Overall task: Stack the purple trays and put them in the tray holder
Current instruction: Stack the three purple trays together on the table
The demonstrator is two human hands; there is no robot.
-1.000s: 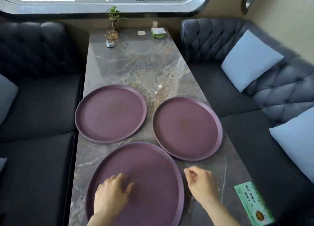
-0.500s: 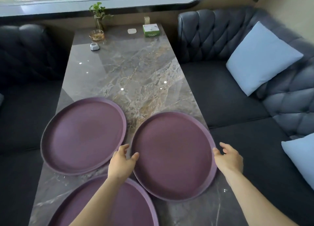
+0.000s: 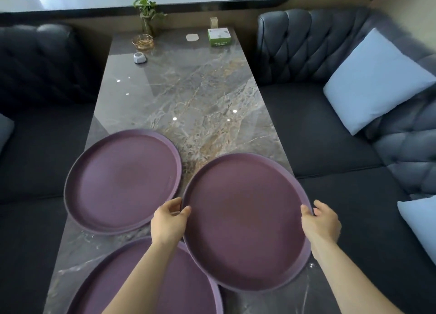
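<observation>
Three round purple trays are on the marble table point(image 3: 195, 94). The right tray point(image 3: 245, 221) is held at both sides: my left hand point(image 3: 168, 221) grips its left rim and my right hand point(image 3: 320, 221) grips its right rim. Its near edge overlaps the near tray point(image 3: 179, 287), which lies at the bottom under my left forearm. The left tray point(image 3: 122, 181) lies flat on the table, apart from my hands. No tray holder is in view.
At the table's far end stand a small plant point(image 3: 147, 11), a glass dish point(image 3: 142, 42), a small white device point(image 3: 139, 58), a white coaster point(image 3: 192, 37) and a green box point(image 3: 219, 37). Dark sofas flank the table; light blue cushions point(image 3: 375, 80) lie on the right one.
Both hands left the near tray, reached forward to the right tray and closed on its rims. That tray now sits higher and overlaps the near tray. The view has shifted forward.
</observation>
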